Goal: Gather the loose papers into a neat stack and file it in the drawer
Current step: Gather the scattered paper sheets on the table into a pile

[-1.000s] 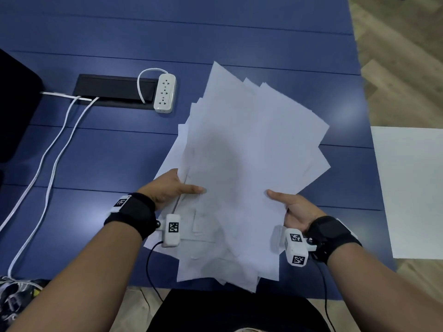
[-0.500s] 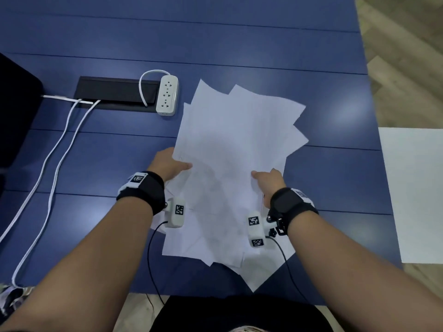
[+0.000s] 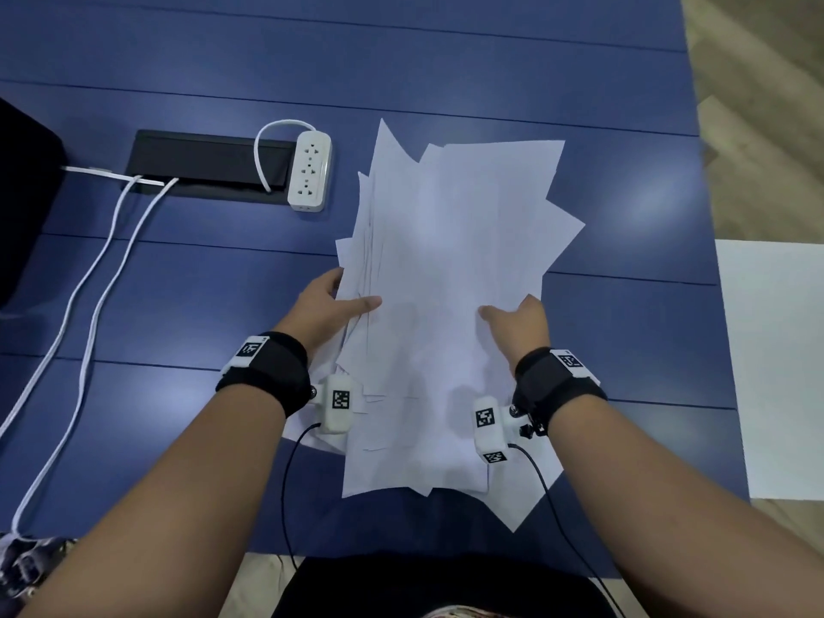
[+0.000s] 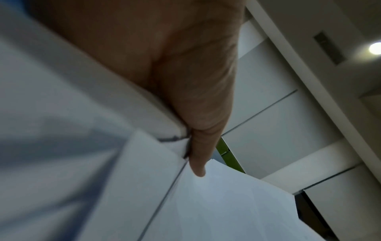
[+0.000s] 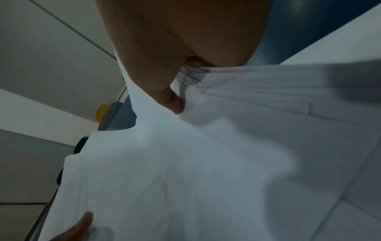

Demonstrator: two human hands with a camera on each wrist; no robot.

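Since half a second ago both hands have shifted along the sheaf of white papers (image 3: 450, 305), which now stands more squarely lengthwise away from the person, its corners still fanned out unevenly at the far and near ends. Left hand (image 3: 330, 310) pinches the left edge of the papers, thumb lying on the top sheet and the fingers hidden beneath; the left wrist view shows that thumb (image 4: 198, 163) pressed onto the paper edges. Right hand (image 3: 521, 321) grips the right edge the same way, thumb on top pointing inward, and the right wrist view shows the thumb (image 5: 167, 96) bearing down on many layered sheet edges. Whether the sheaf is lifted clear of the blue surface (image 3: 178, 305) or resting on it cannot be told. Just beside the papers' far left corner lies a white power strip (image 3: 310, 173), its cord looping into a black cable tray (image 3: 205, 165) set in the surface. Two white cables (image 3: 89, 305) run from that tray toward the near left edge. A dark object (image 3: 22, 207) sits at the left margin. Off the right edge of the surface, a separate white sheet-like panel (image 3: 776, 372) shows over the wooden floor (image 3: 758, 104).
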